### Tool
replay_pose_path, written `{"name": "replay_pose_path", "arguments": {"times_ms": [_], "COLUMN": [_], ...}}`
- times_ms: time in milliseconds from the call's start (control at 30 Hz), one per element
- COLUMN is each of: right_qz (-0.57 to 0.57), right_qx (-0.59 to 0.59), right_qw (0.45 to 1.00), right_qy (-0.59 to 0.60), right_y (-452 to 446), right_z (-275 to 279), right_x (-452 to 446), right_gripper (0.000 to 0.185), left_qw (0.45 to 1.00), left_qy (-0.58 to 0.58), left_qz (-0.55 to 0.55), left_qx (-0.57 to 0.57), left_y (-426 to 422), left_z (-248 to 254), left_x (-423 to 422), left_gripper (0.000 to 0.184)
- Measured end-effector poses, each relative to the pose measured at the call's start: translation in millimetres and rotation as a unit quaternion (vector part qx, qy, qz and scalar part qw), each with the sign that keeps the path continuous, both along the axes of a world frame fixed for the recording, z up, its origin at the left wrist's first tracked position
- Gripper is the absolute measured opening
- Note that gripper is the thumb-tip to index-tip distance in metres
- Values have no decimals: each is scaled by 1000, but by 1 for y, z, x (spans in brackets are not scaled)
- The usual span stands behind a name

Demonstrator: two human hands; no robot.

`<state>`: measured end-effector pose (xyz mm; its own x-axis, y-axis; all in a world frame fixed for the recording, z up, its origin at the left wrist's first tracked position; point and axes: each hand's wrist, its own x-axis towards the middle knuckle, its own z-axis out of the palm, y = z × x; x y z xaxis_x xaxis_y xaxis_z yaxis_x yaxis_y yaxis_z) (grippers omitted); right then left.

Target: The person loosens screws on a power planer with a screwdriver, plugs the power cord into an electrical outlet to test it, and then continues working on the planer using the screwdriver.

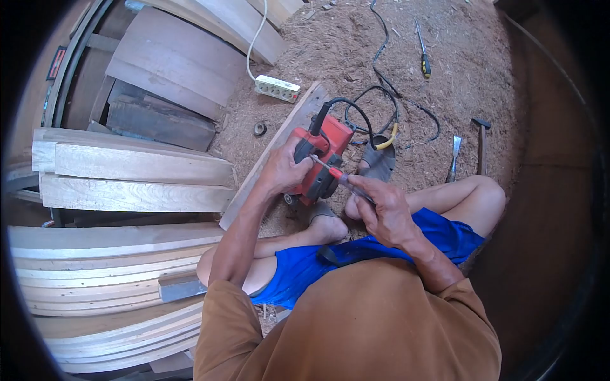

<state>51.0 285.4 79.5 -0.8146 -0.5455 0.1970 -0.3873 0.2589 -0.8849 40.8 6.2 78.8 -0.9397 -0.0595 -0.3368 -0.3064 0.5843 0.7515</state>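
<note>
A red and black electric planer (337,134) is tilted up above my feet, beside a long board (260,181). My left hand (284,169) grips it at the near left side, thumb by the black handle. My right hand (386,211) is closed round a screwdriver (335,171) with a red and clear handle. Its thin shaft points at the planer's body, close to my left thumb. Whether the tip sits on a screw is too small to tell. The planer's black cord curls away from its rear end.
A white power strip (277,87) lies beyond the board. On the shavings-covered floor are a yellow-black screwdriver (425,63), a chisel (455,155), a hammer (481,143) and a small dark ring (259,129). Stacked planks (136,190) fill the left side.
</note>
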Motion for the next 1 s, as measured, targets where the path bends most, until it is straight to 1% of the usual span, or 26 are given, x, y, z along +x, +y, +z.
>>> {"name": "replay_pose_path", "arguments": {"times_ms": [167, 267, 367, 467, 567, 667, 700, 767, 800, 833, 867, 967, 1000], "right_qz": [-2, -2, -14, -18, -8, -8, 1, 19, 28, 38, 48, 50, 42], "right_qx": [-5, 15, 21, 8, 15, -22, -37, -65, -11, 44, 99, 179, 173], "right_qw": [1000, 997, 994, 996, 997, 999, 997, 964, 987, 996, 993, 977, 979], "right_qy": [30, 79, 103, 83, 73, 23, -73, -258, -160, -60, 40, 101, 99], "right_y": [-2, -4, -5, -3, -3, -5, -5, -2, -2, 0, 1, 3, 3], "right_z": [3, 10, 10, 8, 10, 9, 12, 21, 22, 24, 25, 38, 39], "right_x": [3, 7, 9, 9, 6, 6, 6, 5, 7, 10, 12, 15, 17], "right_gripper": [43, 47, 50, 49, 48, 47, 47, 48, 47, 46, 45, 47, 46], "left_qw": [999, 999, 999, 999, 998, 994, 995, 997, 999, 998, 993, 997, 998], "left_qy": [-22, 24, 35, -1, 10, 73, 58, 31, 5, -21, -47, -32, -29], "left_qz": [6, 6, 22, 29, 27, 17, 10, -5, -28, -50, -72, -66, -57], "left_qx": [-27, -27, -17, -29, -54, -77, -74, -70, -20, 30, 81, 33, 17], "left_y": [3, 4, 5, 7, 5, 2, 1, 0, -3, -6, -8, 2, 6], "left_z": [5, -1, -3, 4, 0, -16, -14, -10, -3, 5, 9, -7, -6], "left_x": [1, 4, 7, 7, 9, 12, 12, 11, 7, 4, 3, 2, 3], "left_gripper": [46, 46, 43, 46, 48, 43, 44, 47, 48, 50, 51, 53, 52]}}
